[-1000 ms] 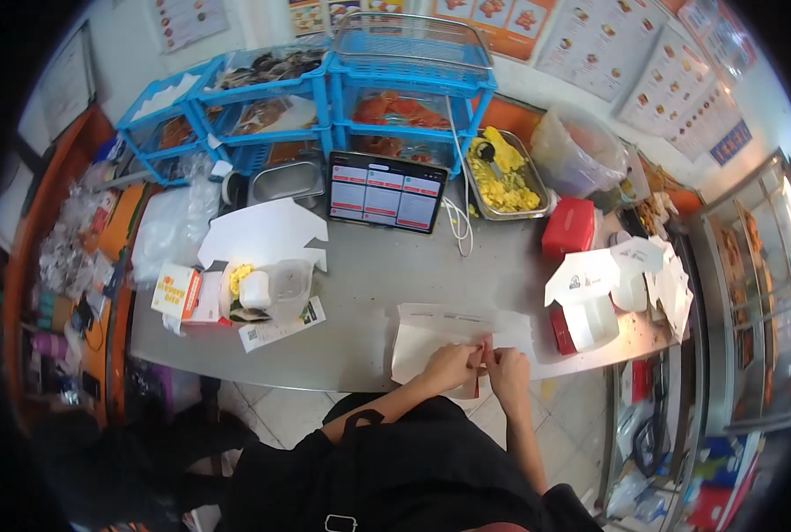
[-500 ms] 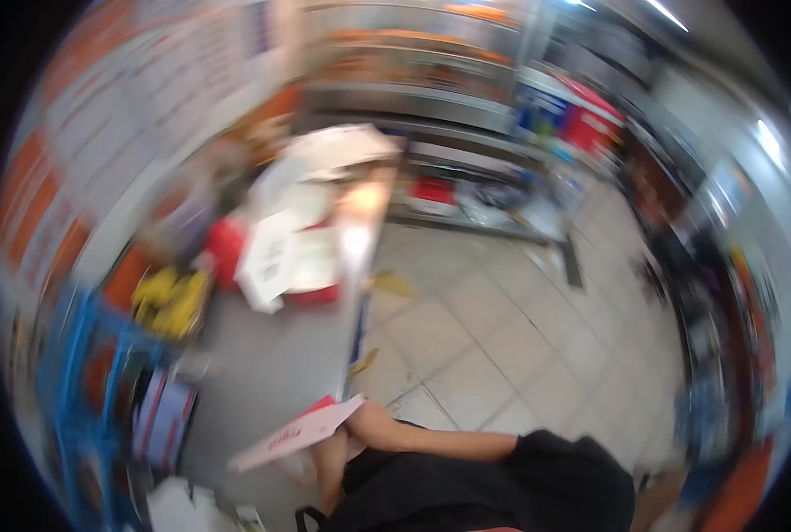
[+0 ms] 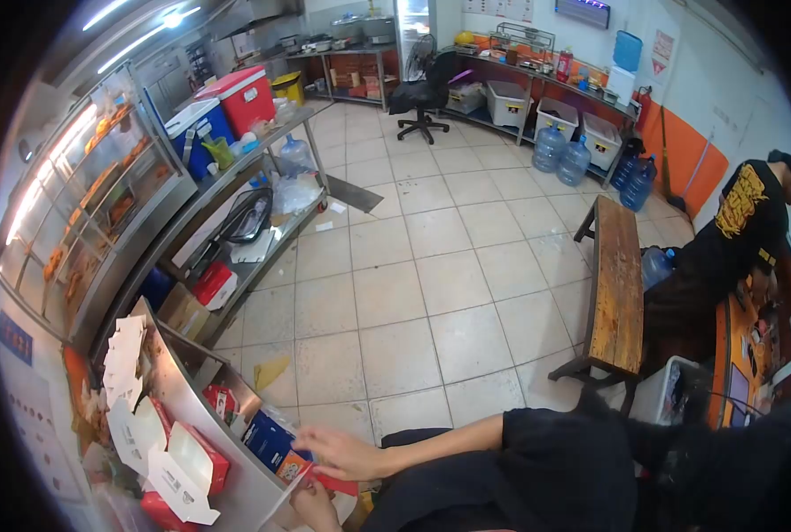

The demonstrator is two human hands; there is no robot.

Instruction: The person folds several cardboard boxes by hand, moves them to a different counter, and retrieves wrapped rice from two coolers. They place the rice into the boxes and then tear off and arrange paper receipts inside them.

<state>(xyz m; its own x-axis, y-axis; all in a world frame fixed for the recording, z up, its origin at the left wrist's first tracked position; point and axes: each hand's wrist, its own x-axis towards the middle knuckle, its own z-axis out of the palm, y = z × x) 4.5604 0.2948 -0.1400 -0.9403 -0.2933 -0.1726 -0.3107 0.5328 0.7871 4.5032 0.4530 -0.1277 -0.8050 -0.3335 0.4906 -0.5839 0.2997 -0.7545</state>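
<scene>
At the bottom centre my left hand (image 3: 316, 507) has its fingers closed on a partly folded red-and-white cardboard box (image 3: 338, 484), much of which is cut off or hidden by the hands. Just above it my right hand (image 3: 347, 452) reaches over the box, fingers stretched out and apart. To the left, on the metal counter (image 3: 167, 368), stand several opened red-and-white food boxes (image 3: 187, 465) with white inner flaps raised. A blue printed package (image 3: 270, 441) is below the counter edge, close to my right hand's fingertips.
A lit glass food case (image 3: 94, 195) stands at left, beside a metal shelf with a red cooler (image 3: 236, 93) and a blue cooler (image 3: 196, 133). A wooden bench (image 3: 615, 284) is on the tiled floor at right. A person (image 3: 732, 239) leans over an orange table beyond it.
My view has swung to the right and up, bringing the bench, far room and other person into sight. My right hand has come off the carton's edge, with its fingers spread.
</scene>
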